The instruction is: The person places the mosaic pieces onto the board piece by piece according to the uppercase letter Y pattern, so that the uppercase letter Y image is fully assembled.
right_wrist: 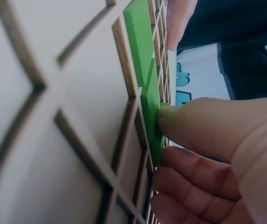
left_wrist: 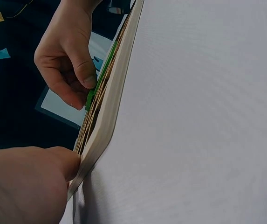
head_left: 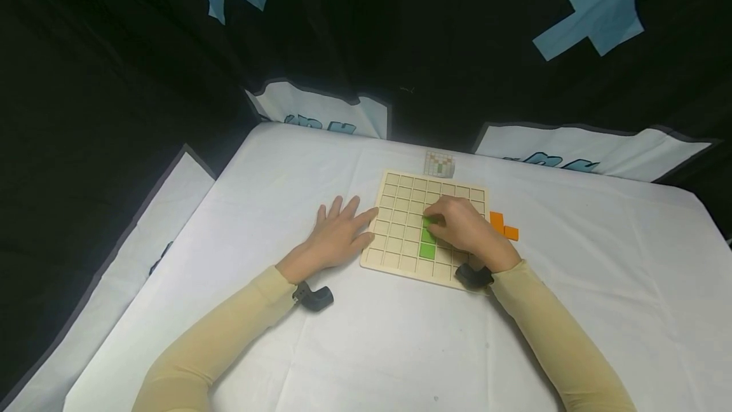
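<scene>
A light wooden grid board (head_left: 394, 264) lies on the white-covered table. Green square tiles (head_left: 427, 251) stand in a row on it, partly covered by the right hand (head_left: 463, 224). In the right wrist view, that hand's thumb and fingers pinch the farthest green tile (right_wrist: 156, 151), beside two other green tiles. The left hand (head_left: 332, 240) is spread flat at the board's left side, its thumb and index finger touching the edge. Only part of this hand (left_wrist: 26, 182) shows in the left wrist view, against the board's corner.
Orange pieces (head_left: 497, 222) lie just right of the board. Behind its far edge is a small card with a printed grid (head_left: 439, 164). A black curtain (head_left: 366, 30) with blue tape hangs beyond the table. Each wrist carries a dark camera mount (head_left: 314, 298).
</scene>
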The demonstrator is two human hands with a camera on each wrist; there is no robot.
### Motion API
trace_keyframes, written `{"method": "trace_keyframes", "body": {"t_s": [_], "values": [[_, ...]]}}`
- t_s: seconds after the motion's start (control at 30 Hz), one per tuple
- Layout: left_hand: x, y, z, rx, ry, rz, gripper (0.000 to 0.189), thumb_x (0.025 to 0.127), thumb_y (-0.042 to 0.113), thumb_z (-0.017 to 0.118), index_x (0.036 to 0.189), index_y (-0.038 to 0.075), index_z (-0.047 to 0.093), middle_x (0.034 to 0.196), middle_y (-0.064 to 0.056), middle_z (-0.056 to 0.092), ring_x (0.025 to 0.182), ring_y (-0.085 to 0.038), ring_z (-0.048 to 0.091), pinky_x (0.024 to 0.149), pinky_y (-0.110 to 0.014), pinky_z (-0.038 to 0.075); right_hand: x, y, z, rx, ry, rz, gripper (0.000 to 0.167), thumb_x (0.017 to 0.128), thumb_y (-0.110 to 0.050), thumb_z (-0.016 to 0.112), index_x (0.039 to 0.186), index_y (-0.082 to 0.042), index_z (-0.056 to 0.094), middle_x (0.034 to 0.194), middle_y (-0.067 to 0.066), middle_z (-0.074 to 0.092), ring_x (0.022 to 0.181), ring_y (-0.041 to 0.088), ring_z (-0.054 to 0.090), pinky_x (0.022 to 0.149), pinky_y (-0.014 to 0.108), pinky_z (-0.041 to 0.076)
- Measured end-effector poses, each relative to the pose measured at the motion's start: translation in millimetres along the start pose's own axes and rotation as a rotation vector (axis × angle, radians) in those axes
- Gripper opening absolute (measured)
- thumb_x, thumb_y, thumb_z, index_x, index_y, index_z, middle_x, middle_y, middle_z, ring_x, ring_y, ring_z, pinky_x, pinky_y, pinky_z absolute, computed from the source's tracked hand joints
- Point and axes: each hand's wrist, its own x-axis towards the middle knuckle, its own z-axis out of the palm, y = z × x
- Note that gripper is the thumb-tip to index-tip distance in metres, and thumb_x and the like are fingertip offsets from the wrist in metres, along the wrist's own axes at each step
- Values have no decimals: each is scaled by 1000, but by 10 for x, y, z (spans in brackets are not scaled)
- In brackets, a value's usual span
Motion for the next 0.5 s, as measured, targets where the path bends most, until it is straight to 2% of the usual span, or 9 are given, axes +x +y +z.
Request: {"method": "trace_keyframes", "body": {"t_s": [0.17, 0.5], "values": [[-6, 7, -6, 1, -2, 0, 58, 106, 45, 42, 160, 26, 36, 170, -22, 18, 155, -55, 7, 119, -76, 7, 3, 22, 13, 0, 0, 0, 27, 86, -3, 74, 113, 1, 77, 106, 15, 76, 97, 27, 69, 91, 46, 56], [-6, 9, -8, -4, -2, -5, 58, 106, 45, 43, 160, 25, 36, 170, -22, 18, 155, -54, 7, 120, -76, 7, 6, 6, 7, 8, -2, 21, 29, 86, -6, 75, 115, 1, 76, 109, 15, 76, 101, 29, 69, 96, 47, 56]]}}
